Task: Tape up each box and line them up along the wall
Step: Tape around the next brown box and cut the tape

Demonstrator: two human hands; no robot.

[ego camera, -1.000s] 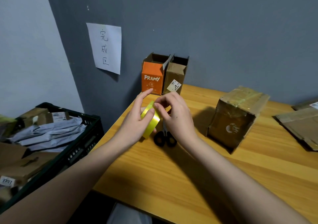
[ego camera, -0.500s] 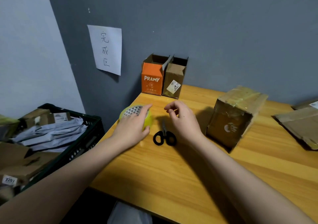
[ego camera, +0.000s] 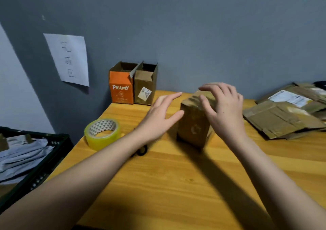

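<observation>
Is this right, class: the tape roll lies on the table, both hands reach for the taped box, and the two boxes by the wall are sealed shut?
One detail is wrong. The head view shows the two boxes by the wall with open tops, not sealed. The tape roll does lie on the table, and the left hand and right hand reach for the taped box.

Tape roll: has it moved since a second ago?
Yes. The tape roll went from the hands down onto the table, left of the scissors.
</observation>
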